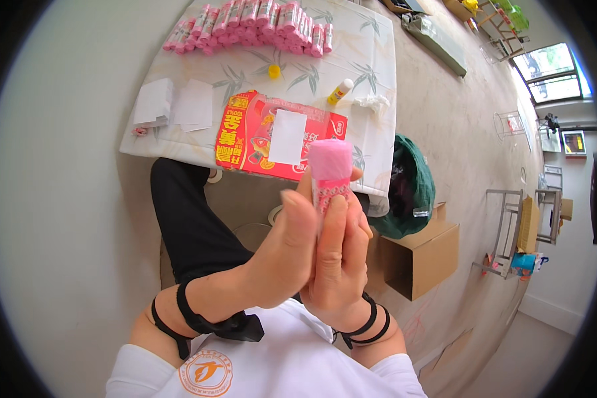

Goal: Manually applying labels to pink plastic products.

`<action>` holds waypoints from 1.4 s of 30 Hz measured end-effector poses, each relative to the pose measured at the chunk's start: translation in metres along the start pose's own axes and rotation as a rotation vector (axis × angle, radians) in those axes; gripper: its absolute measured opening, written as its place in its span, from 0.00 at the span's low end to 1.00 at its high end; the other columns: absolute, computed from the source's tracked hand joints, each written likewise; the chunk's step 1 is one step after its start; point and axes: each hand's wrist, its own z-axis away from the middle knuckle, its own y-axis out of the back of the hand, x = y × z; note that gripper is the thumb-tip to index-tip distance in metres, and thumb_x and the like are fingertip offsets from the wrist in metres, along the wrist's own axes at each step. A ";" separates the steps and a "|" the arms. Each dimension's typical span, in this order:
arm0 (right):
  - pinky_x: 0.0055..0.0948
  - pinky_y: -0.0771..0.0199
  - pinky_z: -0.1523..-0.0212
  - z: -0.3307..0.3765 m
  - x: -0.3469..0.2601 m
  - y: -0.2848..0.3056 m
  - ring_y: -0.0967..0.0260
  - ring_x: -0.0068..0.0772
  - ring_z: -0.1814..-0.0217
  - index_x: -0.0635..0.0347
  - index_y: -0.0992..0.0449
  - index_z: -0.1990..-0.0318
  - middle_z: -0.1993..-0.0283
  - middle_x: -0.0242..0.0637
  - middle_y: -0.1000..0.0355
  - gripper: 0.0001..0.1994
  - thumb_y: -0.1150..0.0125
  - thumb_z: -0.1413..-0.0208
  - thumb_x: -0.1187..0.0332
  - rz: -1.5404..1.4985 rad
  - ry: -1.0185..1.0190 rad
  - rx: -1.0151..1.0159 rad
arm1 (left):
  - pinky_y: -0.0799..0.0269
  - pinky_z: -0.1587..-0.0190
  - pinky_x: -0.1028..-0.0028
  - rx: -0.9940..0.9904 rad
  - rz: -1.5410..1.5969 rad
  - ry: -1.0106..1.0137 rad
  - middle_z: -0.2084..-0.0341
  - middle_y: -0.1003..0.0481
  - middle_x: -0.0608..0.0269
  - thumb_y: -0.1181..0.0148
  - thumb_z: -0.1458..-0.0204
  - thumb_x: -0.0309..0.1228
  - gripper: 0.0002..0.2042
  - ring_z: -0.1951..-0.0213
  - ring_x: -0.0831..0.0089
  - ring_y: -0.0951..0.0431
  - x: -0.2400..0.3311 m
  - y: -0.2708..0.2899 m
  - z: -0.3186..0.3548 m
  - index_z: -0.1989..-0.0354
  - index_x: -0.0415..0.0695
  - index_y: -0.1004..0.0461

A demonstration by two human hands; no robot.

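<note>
pink plastic roll (331, 161) was held between the left hand (283, 244) and right hand (336, 268), fingers of both wrapped around its lower part, long axis pointing toward the desk (189, 144).

Plastic, paper and card lie before us.
We see a smooth, softly shiny, plastic-looking pink roll (331, 160), glossy red printed card (245, 136), a matt white paper slip (288, 136), a smooth yellow-and-white plastic tube (340, 92), a crinkled green plastic bag (408, 224) and a matt brown cardboard box (438, 255); the worktop's cover (196, 142) looks smooth, though we cannot tell cloth from plastic.
</note>
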 end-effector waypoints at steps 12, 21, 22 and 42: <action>0.27 0.25 0.70 0.010 0.003 -0.006 0.27 0.43 0.65 0.77 0.32 0.47 0.59 0.58 0.33 0.23 0.41 0.53 0.82 -0.054 -0.061 -0.005 | 0.34 0.55 0.73 0.091 -0.159 0.124 0.69 0.38 0.67 0.78 0.60 0.76 0.52 0.61 0.71 0.31 -0.006 -0.003 -0.003 0.43 0.37 0.46; 0.34 0.30 0.59 0.029 0.019 -0.006 0.32 0.47 0.57 0.80 0.35 0.46 0.50 0.58 0.35 0.24 0.42 0.54 0.83 -0.338 -0.020 -0.011 | 0.36 0.54 0.73 -0.011 -0.117 0.085 0.64 0.35 0.61 0.39 0.49 0.37 0.32 0.60 0.76 0.34 -0.006 0.000 -0.004 0.44 0.34 0.50; 0.35 0.32 0.59 0.030 0.020 -0.001 0.34 0.48 0.57 0.81 0.36 0.45 0.49 0.58 0.36 0.24 0.42 0.53 0.83 -0.341 -0.025 -0.058 | 0.36 0.54 0.73 -0.047 -0.104 0.085 0.64 0.36 0.61 0.39 0.50 0.36 0.33 0.60 0.76 0.34 -0.005 0.000 -0.004 0.44 0.34 0.51; 0.38 0.33 0.59 0.043 0.019 -0.002 0.35 0.52 0.56 0.84 0.37 0.46 0.52 0.60 0.35 0.22 0.46 0.49 0.83 -0.428 -0.048 -0.026 | 0.32 0.57 0.72 -0.047 -0.196 0.216 0.66 0.39 0.66 0.32 0.61 0.27 0.28 0.59 0.73 0.32 -0.003 -0.003 -0.007 0.56 0.43 0.45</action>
